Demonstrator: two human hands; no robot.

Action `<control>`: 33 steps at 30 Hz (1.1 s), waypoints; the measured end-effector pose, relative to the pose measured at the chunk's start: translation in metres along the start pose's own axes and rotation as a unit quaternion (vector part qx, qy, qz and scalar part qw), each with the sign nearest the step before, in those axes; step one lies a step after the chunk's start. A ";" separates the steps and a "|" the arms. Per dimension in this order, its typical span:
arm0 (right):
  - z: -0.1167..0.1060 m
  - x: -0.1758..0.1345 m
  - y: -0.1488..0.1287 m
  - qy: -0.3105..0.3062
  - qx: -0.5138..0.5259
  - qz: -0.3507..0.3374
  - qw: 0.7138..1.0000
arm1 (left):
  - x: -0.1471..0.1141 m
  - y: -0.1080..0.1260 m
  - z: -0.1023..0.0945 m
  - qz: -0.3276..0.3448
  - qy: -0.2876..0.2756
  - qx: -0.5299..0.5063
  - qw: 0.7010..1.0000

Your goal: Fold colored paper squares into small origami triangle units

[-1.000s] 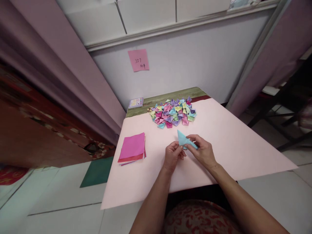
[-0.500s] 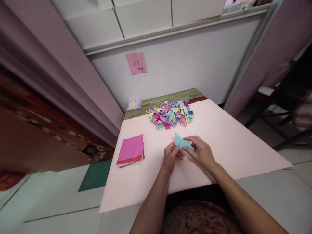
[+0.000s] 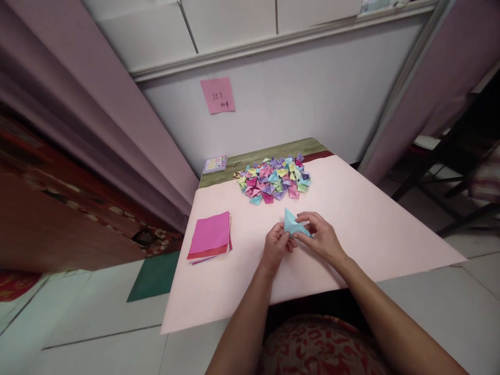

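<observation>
A light blue piece of folded paper (image 3: 292, 224) is held between my two hands, just above the near half of the table. Its pointed tip stands up on the left. My left hand (image 3: 278, 242) pinches the lower left corner with thumb and fingers. On the right side, my right hand (image 3: 318, 237) grips the lower edge, its thumb in front and its fingers bent over behind. Beyond my hands lies a heap of small folded paper boats (image 3: 273, 179) in many colours. To the left rests a stack of square paper sheets (image 3: 211, 233), magenta on top.
Pink paper (image 3: 351, 208) covers most of the table, with a green wood-patterned strip (image 3: 250, 160) at the back. A small pack of printed cards (image 3: 214, 164) sits at the back left corner. A pink note (image 3: 217, 96) is stuck to the wall behind.
The blue paper has shifted slightly right and tilted, its upper edge opening a little under my right fingers. Both hands keep hold. The whole view has moved slightly.
</observation>
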State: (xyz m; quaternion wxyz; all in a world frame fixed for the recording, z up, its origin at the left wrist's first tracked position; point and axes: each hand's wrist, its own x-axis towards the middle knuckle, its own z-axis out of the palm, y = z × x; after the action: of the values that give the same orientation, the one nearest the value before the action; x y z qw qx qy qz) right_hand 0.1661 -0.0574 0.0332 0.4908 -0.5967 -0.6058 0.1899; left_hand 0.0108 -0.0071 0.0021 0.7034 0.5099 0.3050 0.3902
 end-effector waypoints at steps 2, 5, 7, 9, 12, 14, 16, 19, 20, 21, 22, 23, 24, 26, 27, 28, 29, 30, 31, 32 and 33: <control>-0.001 0.001 0.002 -0.014 0.013 0.007 1.000 | 0.000 0.001 0.000 0.000 -0.001 -0.003 1.000; -0.006 0.000 0.003 -0.068 0.005 -0.021 0.997 | 0.000 0.002 0.000 -0.005 0.012 -0.029 1.000; -0.010 -0.002 0.003 -0.102 -0.005 -0.056 0.993 | 0.000 0.002 -0.001 -0.008 0.020 -0.056 0.998; -0.011 -0.003 0.003 -0.109 -0.035 -0.090 0.989 | 0.001 0.001 -0.001 -0.010 0.019 -0.073 0.997; -0.011 -0.004 0.001 -0.078 -0.112 -0.138 0.981 | 0.001 0.000 -0.002 -0.018 0.015 -0.072 0.997; -0.011 -0.003 0.000 -0.057 -0.160 -0.175 0.970 | 0.001 0.000 -0.002 -0.025 0.004 -0.067 0.997; -0.010 -0.002 0.000 -0.049 -0.191 -0.208 0.958 | 0.000 0.001 -0.002 -0.028 -0.007 -0.060 0.998; -0.011 -0.001 0.000 -0.046 -0.211 -0.232 0.948 | -0.001 0.003 -0.001 -0.029 -0.021 -0.045 0.998; -0.012 -0.001 0.000 -0.042 -0.216 -0.233 0.947 | -0.001 0.004 0.000 -0.029 -0.024 -0.041 0.998; -0.012 -0.002 0.000 -0.035 -0.220 -0.231 0.947 | -0.002 0.004 0.001 -0.028 -0.027 -0.038 0.999; -0.012 -0.002 0.000 -0.028 -0.224 -0.228 0.947 | -0.002 0.005 0.001 -0.028 -0.028 -0.034 0.999; -0.012 -0.002 0.000 -0.023 -0.227 -0.224 0.948 | -0.002 0.005 0.001 -0.026 -0.029 -0.031 0.999; -0.012 -0.002 -0.001 -0.019 -0.229 -0.220 0.948 | -0.002 0.006 0.002 -0.024 -0.030 -0.027 0.999; -0.012 -0.002 -0.002 -0.015 -0.232 -0.213 0.949 | -0.002 0.005 0.001 -0.016 -0.038 -0.013 0.999; -0.012 -0.002 -0.003 -0.015 -0.234 -0.211 0.949 | -0.002 0.004 0.001 -0.010 -0.043 -0.004 0.999; -0.011 -0.001 -0.004 -0.015 -0.236 -0.211 0.948 | -0.003 0.003 0.001 -0.003 -0.048 0.005 0.999; -0.011 -0.001 -0.005 -0.016 -0.239 -0.213 0.947 | -0.003 0.002 0.000 0.003 -0.051 0.014 0.999; -0.011 -0.001 -0.006 -0.016 -0.241 -0.216 0.946 | -0.003 0.000 0.000 0.007 -0.052 0.023 0.998; -0.012 0.000 -0.006 -0.015 -0.243 -0.218 0.945 | -0.003 -0.002 0.000 0.010 -0.051 0.029 0.998; -0.012 0.000 -0.007 -0.015 -0.245 -0.219 0.944 | -0.004 -0.003 0.000 0.012 -0.049 0.035 0.998; -0.012 0.001 -0.007 -0.014 -0.246 -0.219 0.944 | -0.004 -0.005 0.001 0.015 -0.045 0.041 0.998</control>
State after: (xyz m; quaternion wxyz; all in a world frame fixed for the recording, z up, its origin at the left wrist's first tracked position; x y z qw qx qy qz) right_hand 0.1719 -0.0627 0.0448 0.3494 -0.5488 -0.7562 -0.0693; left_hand 0.0108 -0.0117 -0.0025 0.6889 0.5602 0.2806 0.3646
